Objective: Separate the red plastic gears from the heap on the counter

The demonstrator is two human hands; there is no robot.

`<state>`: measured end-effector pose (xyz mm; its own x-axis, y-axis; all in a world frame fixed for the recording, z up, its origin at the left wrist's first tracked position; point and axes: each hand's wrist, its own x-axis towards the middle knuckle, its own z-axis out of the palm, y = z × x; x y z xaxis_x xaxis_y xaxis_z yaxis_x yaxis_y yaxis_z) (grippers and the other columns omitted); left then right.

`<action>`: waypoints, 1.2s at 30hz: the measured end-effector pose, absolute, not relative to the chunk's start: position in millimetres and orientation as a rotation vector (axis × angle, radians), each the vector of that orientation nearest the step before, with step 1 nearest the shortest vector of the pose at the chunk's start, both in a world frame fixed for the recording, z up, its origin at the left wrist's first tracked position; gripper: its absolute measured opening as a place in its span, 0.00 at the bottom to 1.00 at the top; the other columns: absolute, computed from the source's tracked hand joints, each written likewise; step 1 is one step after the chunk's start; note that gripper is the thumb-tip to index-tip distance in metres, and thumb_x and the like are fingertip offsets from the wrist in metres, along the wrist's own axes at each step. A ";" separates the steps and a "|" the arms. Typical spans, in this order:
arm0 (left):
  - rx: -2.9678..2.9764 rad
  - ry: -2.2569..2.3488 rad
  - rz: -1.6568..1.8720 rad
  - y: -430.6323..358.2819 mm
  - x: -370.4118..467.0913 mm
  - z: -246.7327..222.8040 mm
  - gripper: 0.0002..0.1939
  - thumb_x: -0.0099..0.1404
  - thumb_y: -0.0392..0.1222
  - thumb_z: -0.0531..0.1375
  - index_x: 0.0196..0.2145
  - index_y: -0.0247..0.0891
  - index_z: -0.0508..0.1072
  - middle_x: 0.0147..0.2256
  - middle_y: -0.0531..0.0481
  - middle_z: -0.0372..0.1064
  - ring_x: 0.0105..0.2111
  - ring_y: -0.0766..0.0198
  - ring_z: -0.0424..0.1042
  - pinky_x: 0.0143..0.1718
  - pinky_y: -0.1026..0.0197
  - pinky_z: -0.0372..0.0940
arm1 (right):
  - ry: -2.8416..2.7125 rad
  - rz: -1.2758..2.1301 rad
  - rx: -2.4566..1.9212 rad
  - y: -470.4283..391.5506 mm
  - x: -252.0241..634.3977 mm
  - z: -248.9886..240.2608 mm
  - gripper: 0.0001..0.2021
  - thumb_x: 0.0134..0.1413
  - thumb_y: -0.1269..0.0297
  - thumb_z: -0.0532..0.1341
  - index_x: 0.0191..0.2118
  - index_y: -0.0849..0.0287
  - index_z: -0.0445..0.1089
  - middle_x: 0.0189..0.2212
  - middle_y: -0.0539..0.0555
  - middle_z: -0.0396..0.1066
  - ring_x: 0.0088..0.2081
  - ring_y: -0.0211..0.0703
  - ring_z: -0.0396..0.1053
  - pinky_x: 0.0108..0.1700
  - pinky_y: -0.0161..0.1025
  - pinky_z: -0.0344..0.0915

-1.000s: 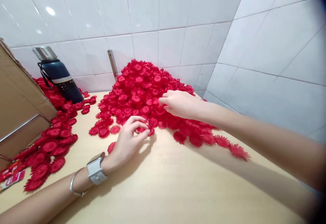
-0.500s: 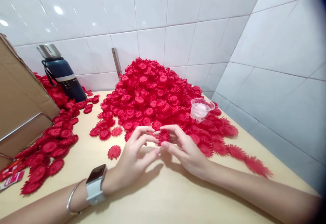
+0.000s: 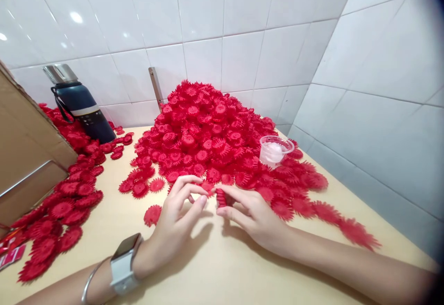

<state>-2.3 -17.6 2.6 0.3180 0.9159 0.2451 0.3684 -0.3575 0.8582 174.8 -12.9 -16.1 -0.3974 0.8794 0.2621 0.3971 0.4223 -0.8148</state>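
Observation:
Between the thumb and fingers of my right hand (image 3: 255, 215) is a small red fringed piece (image 3: 221, 198), seen edge-on above the table (image 3: 222, 272). Just left of it, my left hand (image 3: 180, 212) hovers with curved fingers and thumb apart, holding nothing. A large heap of red fringed discs (image 3: 204, 125) rises behind both hands. One loose red disc (image 3: 152, 215) lies beside my left hand.
A clear plastic cup (image 3: 275, 151) with something whitish inside sits on the heap's right side. More red discs trail along the left, by a dark blue bottle (image 3: 86, 108) and a cardboard box (image 3: 31, 138). Tiled walls (image 3: 374, 125) stand behind and to the right.
My left hand has come away from the red piece and moved slightly left. The piece stays in my right hand and now shows its edge. The view has shifted slightly.

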 end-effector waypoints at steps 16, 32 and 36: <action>1.931 1.162 0.925 -19.2 -2.5 4.4 0.10 0.65 0.39 0.49 0.31 0.41 0.69 0.43 0.50 0.59 0.46 0.64 0.61 0.46 0.66 0.59 | -1.775 1.188 -1.029 -14.4 174.8 -17.8 0.20 0.60 0.62 0.48 0.57 0.59 0.48 0.30 0.52 0.67 0.31 0.39 0.66 0.37 0.38 0.63; 1.943 1.164 0.901 -19.4 -3.2 1.5 0.10 0.66 0.40 0.49 0.31 0.41 0.69 0.43 0.51 0.60 0.45 0.64 0.61 0.44 0.65 0.59 | -1.835 0.980 -1.105 -14.4 180.4 -22.2 0.19 0.59 0.60 0.43 0.18 0.58 0.52 0.16 0.45 0.52 0.20 0.33 0.53 0.23 0.31 0.50; 1.954 1.173 0.913 -18.8 -2.5 2.0 0.11 0.66 0.40 0.49 0.31 0.41 0.69 0.42 0.51 0.60 0.45 0.64 0.62 0.45 0.63 0.59 | -1.780 0.975 -1.101 -12.3 181.3 -26.9 0.20 0.57 0.59 0.46 0.15 0.58 0.45 0.14 0.44 0.45 0.17 0.31 0.45 0.20 0.33 0.43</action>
